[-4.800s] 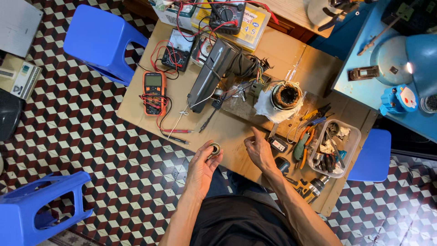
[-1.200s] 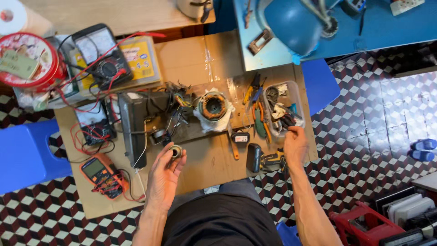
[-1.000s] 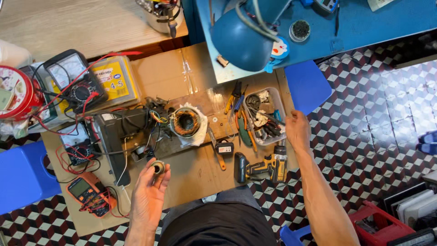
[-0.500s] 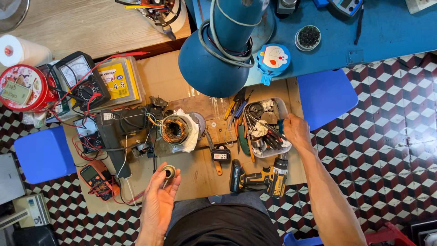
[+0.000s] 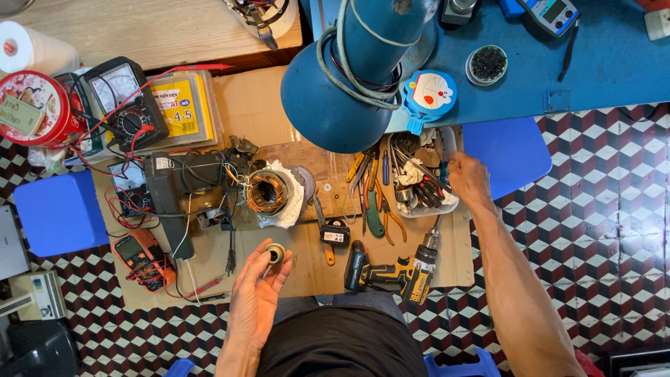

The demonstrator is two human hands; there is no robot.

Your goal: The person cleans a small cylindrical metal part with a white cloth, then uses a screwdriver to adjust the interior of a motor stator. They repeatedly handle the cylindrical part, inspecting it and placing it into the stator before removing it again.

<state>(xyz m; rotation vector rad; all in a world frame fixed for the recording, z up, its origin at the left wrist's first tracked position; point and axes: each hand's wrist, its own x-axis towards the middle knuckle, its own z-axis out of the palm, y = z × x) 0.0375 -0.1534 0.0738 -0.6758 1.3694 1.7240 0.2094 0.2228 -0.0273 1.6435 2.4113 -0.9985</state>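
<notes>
Two bare hands busy, well apart. Left hand (image 5: 257, 297), near edge of the low cardboard-covered table (image 5: 258, 105): fingers curled up, pinching a small round brass-coloured metal part (image 5: 275, 252) between fingertips and thumb, lifted just above the tabletop. Right hand (image 5: 469, 180), far right: reaching into the clear plastic tray of pliers and small tools (image 5: 421, 183), fingers closed around something slim and blue-grey at the tray's right rim; exactly what, cannot tell.

Just beyond the left hand: copper-wound motor stator wrapped in white cloth (image 5: 271, 193), beside a dark grey elongated tool housing (image 5: 183, 183) trailing wires. Near middle: yellow-and-black cordless drill (image 5: 391, 272) lying flat, small black tape measure (image 5: 335, 232), green-handled pliers (image 5: 375, 209). Far left: orange digital multimeter (image 5: 142, 257), black analogue meter with red leads (image 5: 124, 105), round red tin (image 5: 35, 108). Above all: big blue lamp shade (image 5: 335, 105).

Judging by this, a fetching step: part held ready in one hand, tool being picked from the tray with the other. Next move likely calls for lifting the pick clear of the tangled pliers without snagging, then bringing both hands together over the table.
</notes>
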